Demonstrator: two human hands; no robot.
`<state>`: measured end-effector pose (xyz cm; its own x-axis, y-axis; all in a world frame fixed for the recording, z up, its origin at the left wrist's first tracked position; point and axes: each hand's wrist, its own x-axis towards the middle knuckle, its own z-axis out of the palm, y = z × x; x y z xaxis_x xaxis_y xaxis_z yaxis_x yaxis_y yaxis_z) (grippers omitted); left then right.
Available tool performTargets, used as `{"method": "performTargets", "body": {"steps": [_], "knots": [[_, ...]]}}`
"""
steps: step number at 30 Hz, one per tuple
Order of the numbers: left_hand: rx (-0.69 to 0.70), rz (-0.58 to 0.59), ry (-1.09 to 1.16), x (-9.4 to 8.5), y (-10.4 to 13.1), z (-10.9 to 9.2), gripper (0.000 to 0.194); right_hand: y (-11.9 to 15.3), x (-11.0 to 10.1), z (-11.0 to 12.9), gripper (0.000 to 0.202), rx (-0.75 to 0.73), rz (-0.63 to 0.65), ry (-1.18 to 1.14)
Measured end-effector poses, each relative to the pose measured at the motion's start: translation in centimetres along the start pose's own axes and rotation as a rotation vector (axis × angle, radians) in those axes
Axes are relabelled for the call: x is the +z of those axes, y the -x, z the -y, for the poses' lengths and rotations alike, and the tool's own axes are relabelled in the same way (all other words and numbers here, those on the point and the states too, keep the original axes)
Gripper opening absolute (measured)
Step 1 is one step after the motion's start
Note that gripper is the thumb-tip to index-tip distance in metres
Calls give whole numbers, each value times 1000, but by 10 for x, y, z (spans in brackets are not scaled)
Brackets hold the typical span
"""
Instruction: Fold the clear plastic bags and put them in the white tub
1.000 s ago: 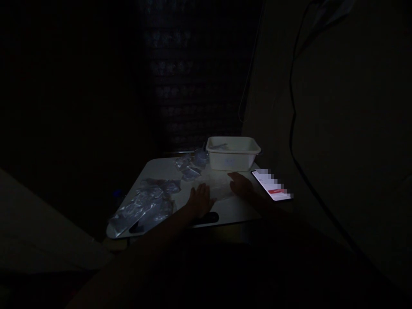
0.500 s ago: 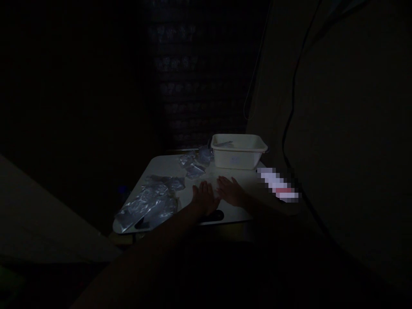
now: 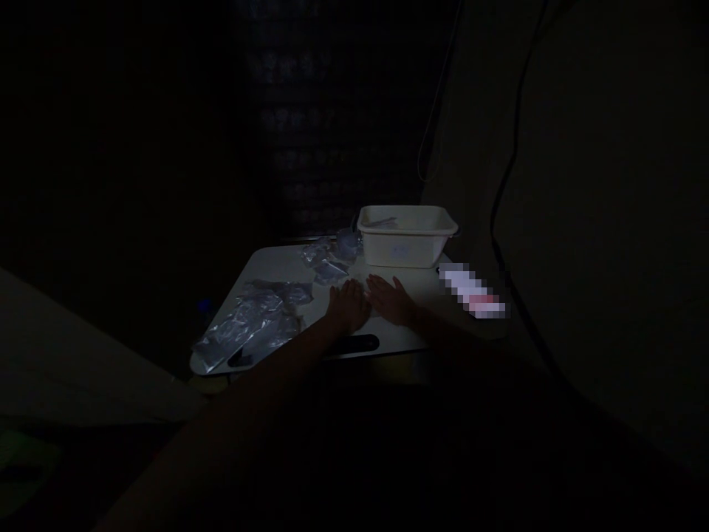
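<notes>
My left hand (image 3: 348, 305) lies flat on the white tabletop (image 3: 399, 336), fingers stretched forward, just beyond a dark oblong slot (image 3: 359, 343). Close beside it, my right hand (image 3: 390, 300) is flat too, its fingers pointing forward and left and its thumb apart. The two hands nearly touch. Whether a thin clear sheet lies beneath them is too dark to tell. To the left is a spread of crumpled clear plastic bags (image 3: 255, 321). Smaller plastic bags (image 3: 331, 270) lie beyond my left hand.
A cream plastic tub (image 3: 407, 247) stands at the back right, with something thin inside. A lit, pixelated phone-like object (image 3: 473, 292) lies at the right edge. A dark cable (image 3: 516, 140) hangs along the right wall. Something blue (image 3: 204, 304) shows beyond the table's left edge.
The table and everything on it appear higher in the view. Both hands have slid slightly forward, showing more of the slot. The bags and tub keep their places on the table.
</notes>
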<state>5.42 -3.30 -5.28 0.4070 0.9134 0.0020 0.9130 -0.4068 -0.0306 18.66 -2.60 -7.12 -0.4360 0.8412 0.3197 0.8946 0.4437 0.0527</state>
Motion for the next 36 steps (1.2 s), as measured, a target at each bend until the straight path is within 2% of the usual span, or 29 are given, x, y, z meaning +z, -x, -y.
{"method": "performTargets", "body": {"steps": [6, 14, 25, 36], "knots": [[-34, 62, -23, 7, -1, -2, 56, 2, 7, 0, 46, -10, 42, 10], [-65, 15, -33, 11, 0, -1, 61, 3, 4, 1, 46, 21, 76, -8], [-86, 48, -35, 9, 1, -2, 65, 7, 3, -10, 46, 60, 104, 8], [-82, 53, -32, 9, 0, -2, 66, 12, 2, -18, 44, 86, 74, 7]]}}
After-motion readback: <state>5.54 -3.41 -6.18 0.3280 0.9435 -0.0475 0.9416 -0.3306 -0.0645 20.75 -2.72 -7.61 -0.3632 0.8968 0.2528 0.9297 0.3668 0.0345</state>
